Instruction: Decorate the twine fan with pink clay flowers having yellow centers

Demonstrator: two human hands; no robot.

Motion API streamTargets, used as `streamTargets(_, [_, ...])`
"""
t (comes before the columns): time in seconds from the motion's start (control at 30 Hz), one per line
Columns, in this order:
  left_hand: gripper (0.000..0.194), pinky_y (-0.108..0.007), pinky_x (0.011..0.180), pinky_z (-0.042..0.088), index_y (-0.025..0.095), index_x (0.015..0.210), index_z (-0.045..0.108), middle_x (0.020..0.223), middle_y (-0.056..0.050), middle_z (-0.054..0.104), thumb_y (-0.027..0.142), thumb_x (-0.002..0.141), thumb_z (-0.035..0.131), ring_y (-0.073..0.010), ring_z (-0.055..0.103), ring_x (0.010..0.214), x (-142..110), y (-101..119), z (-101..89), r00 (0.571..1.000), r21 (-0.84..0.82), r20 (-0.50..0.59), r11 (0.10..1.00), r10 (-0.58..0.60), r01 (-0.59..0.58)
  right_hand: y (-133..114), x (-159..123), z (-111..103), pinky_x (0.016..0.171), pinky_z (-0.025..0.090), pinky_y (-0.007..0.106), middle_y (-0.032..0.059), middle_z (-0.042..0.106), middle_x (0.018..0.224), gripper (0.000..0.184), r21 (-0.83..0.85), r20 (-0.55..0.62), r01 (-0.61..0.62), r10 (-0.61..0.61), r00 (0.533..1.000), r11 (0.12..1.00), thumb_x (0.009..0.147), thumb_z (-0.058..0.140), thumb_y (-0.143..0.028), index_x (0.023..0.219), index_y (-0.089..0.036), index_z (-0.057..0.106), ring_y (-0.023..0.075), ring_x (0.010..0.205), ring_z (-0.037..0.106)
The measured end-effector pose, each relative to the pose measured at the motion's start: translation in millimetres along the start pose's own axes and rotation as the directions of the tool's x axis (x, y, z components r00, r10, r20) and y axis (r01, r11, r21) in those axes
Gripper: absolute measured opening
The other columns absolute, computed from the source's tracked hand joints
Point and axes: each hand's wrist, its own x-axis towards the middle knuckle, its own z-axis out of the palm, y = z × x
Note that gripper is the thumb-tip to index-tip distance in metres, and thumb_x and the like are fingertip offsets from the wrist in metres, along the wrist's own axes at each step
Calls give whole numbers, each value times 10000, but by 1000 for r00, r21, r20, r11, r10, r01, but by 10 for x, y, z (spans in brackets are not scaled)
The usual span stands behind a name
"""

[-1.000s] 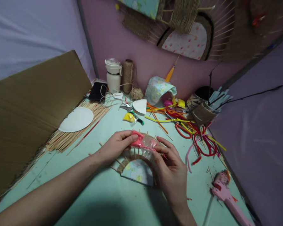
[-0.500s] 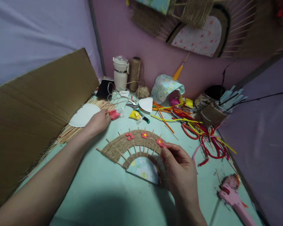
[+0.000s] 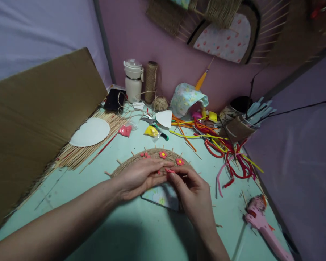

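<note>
A fan-shaped piece woven of jute twine (image 3: 152, 155) over wooden sticks lies on the pale green table (image 3: 119, 224), with three small red and pink flowers (image 3: 163, 154) stuck along its top. My left hand (image 3: 138, 175) and my right hand (image 3: 191, 192) rest over the fan's middle, fingertips meeting. Between them they pinch a small pink clay piece (image 3: 169, 170). A floral paper half-circle (image 3: 161, 197) at the fan's base shows between my hands.
A pink clay bag (image 3: 125, 129) and a yellow one (image 3: 150, 131) lie behind the fan. Bamboo skewers (image 3: 81, 154), a white paper disc (image 3: 90, 132) and cardboard (image 3: 35, 119) are at left. Pipe cleaners (image 3: 228, 156) spread at right; a pink glue gun (image 3: 260, 221) sits near right.
My left hand set the pink clay bag down at the back left and came back to the fan. Both hands now meet over it with the small pink piece.
</note>
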Motion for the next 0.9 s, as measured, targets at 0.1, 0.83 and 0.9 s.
streamTargets(0.1, [203, -294, 1010, 455, 87, 1026, 707, 1196, -161, 661, 188, 884, 604, -181, 621, 1089, -7, 19, -7, 999, 12, -42, 1000, -15, 16, -38, 2, 1, 758, 517, 320, 34, 731, 884, 91, -79, 12, 72, -71, 997, 994, 847, 644, -265, 861, -219, 721, 193, 838, 662])
streamTargets(0.83, [390, -347, 1062, 402, 171, 1250, 600, 1294, -142, 612, 120, 864, 606, -189, 577, 1184, -46, -68, 25, 999, -4, -31, 1000, 23, -23, 26, -55, 82, 801, 436, 369, 35, 620, 912, 82, -454, 16, 329, -362, 932, 828, 893, 601, -222, 915, -240, 678, 206, 897, 561])
streamTargets(0.9, [406, -354, 1062, 402, 174, 1267, 590, 1309, -148, 599, 142, 863, 618, -195, 567, 1198, -53, -58, 21, 1000, 30, -15, 1000, 9, -8, 28, -56, 76, 798, 429, 370, 32, 625, 906, 80, -457, 32, 335, -361, 932, 824, 897, 601, -225, 909, -237, 679, 204, 888, 562])
